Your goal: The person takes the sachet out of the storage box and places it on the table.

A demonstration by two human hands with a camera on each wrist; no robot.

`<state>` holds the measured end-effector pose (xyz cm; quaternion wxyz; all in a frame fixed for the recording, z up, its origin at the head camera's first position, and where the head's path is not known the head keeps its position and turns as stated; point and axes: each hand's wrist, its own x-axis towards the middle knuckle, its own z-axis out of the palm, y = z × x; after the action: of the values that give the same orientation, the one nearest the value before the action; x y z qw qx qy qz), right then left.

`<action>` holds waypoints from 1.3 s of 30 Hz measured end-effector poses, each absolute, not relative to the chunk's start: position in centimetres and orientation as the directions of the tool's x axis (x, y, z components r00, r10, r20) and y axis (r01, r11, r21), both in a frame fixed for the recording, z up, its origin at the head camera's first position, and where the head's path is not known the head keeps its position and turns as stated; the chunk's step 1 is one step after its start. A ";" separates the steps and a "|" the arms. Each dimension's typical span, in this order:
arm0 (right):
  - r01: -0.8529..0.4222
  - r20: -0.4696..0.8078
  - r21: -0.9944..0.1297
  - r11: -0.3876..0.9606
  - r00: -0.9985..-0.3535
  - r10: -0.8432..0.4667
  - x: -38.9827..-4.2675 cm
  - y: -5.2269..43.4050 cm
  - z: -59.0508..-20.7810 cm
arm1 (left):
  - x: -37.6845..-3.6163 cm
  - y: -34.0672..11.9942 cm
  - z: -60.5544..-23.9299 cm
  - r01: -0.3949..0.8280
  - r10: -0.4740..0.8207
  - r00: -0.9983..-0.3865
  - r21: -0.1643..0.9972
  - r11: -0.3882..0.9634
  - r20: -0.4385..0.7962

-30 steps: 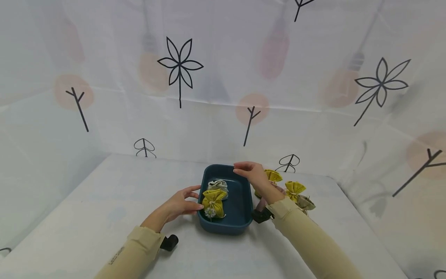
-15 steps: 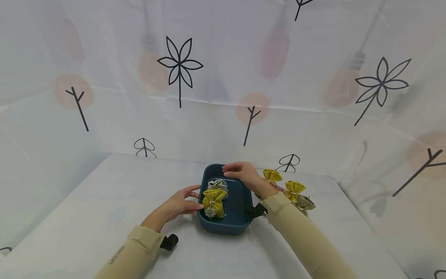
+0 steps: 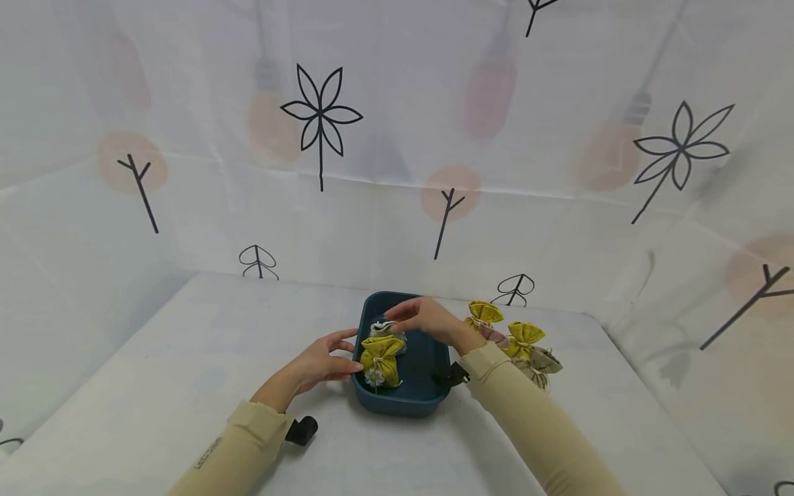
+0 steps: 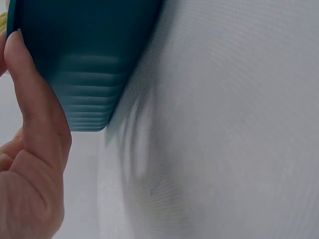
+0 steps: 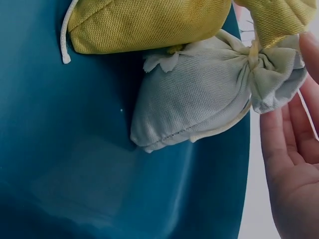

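Observation:
A dark teal box (image 3: pixel 428 407) stands on the table, with a yellow drawstring pouch (image 3: pixel 382 358) and a pale grey-blue drawstring pouch (image 5: pixel 194 99) at its left side. My left hand (image 3: pixel 316 359) rests against the box's left wall, fingers mostly straight, fingertips at the rim. Over the box reaches my right hand (image 3: pixel 428 320), its thumb and fingers at the gathered neck of the grey-blue pouch. In the right wrist view the fingers look nearly straight on either side of that neck, some tips hidden behind it. A small white flower ornament (image 3: pixel 374 377) hangs on the yellow pouch.
Right of the box lie several more pouches: a yellow one (image 3: pixel 485 313) at the back, a mauve one (image 3: pixel 493 335), another yellow one (image 3: pixel 525 337) and a beige one (image 3: pixel 544 361). A printed white cloth (image 3: pixel 384 227) closes off the table's back.
My right hand has moved left and slightly down, from the box's back right rim to the grey-blue pouch. The pouches on the right show more. Left hand and box have stayed put.

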<state>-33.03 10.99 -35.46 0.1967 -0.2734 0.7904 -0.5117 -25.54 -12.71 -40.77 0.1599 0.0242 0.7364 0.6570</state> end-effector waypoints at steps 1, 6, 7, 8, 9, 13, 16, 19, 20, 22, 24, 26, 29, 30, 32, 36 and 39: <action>-0.239 -0.027 -0.914 0.329 -0.771 -0.636 -33.0 10.9 -35.5 | -25.5 -12.7 -40.8 -0.175 0.246 -0.947 0.975 0.137 -0.205; -0.242 -0.029 -0.900 0.362 -0.797 -0.604 -33.0 10.7 -35.7 | -25.6 -12.7 -40.8 -0.176 0.249 -0.946 0.975 0.138 -0.207; -0.234 -0.032 -0.900 0.368 -0.805 -0.593 -33.0 10.6 -35.7 | -25.6 -12.7 -40.9 -0.178 0.248 -0.946 0.974 0.138 -0.208; -0.227 -0.036 -0.898 0.376 -0.815 -0.578 -33.0 10.5 -35.7 | -25.6 -12.7 -40.9 -0.180 0.246 -0.946 0.974 0.138 -0.209; -0.221 -0.039 -0.896 0.385 -0.824 -0.565 -33.0 10.5 -35.6 | -25.7 -12.8 -40.9 -0.180 0.246 -0.946 0.974 0.140 -0.210; -0.206 -0.042 -0.888 0.411 -0.855 -0.518 -32.9 10.2 -35.5 | -25.7 -12.8 -41.0 -0.178 0.246 -0.946 0.974 0.143 -0.209; -0.200 -0.036 -0.882 0.427 -0.874 -0.484 -33.0 10.1 -35.4 | -25.7 -12.8 -40.9 -0.175 0.250 -0.946 0.975 0.140 -0.205; -0.178 -0.035 -0.882 0.435 -0.898 -0.438 -33.0 10.0 -35.2 | -25.7 -12.7 -40.9 -0.172 0.252 -0.946 0.975 0.138 -0.203; -0.169 -0.037 -0.882 0.439 -0.906 -0.422 -33.0 10.0 -35.1 | -25.7 -12.7 -40.9 -0.172 0.253 -0.946 0.976 0.137 -0.202; -0.142 -0.047 -0.887 0.440 -0.920 -0.390 -32.9 9.9 -35.0 | -25.6 -12.7 -40.8 -0.173 0.253 -0.946 0.976 0.136 -0.203; -0.121 -0.054 -0.890 0.439 -0.930 -0.364 -32.8 9.9 -35.0 | -25.6 -12.7 -40.8 -0.175 0.251 -0.946 0.975 0.136 -0.205; -0.110 -0.054 -0.893 0.437 -0.936 -0.347 -32.8 10.0 -35.0 | -25.6 -12.7 -40.8 -0.178 0.247 -0.946 0.975 0.135 -0.207; -0.097 -0.053 -0.899 0.427 -0.944 -0.326 -32.8 10.1 -35.1 | -25.6 -12.7 -40.9 -0.179 0.244 -0.947 0.974 0.135 -0.208; -0.096 -0.051 -0.902 0.421 -0.945 -0.323 -32.8 10.1 -35.1 | -25.6 -12.7 -40.9 -0.179 0.244 -0.947 0.975 0.134 -0.208; -0.092 -0.045 -0.908 0.409 -0.949 -0.313 -32.7 10.2 -35.0 | -25.6 -12.7 -40.9 -0.177 0.245 -0.947 0.975 0.132 -0.205; -0.091 -0.027 -0.921 0.380 -0.955 -0.296 -32.6 10.4 -34.4 | -25.6 -12.7 -40.9 -0.176 0.249 -0.947 0.975 0.132 -0.205; -0.087 -0.021 -0.926 0.368 -0.960 -0.279 -32.4 10.4 -34.0 | -25.6 -12.7 -40.8 -0.177 0.244 -0.948 0.975 0.137 -0.206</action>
<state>-32.41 10.41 -33.97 0.0872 -0.1112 0.8226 -0.5508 -25.56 -12.73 -40.81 0.1604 0.0227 0.7368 0.6564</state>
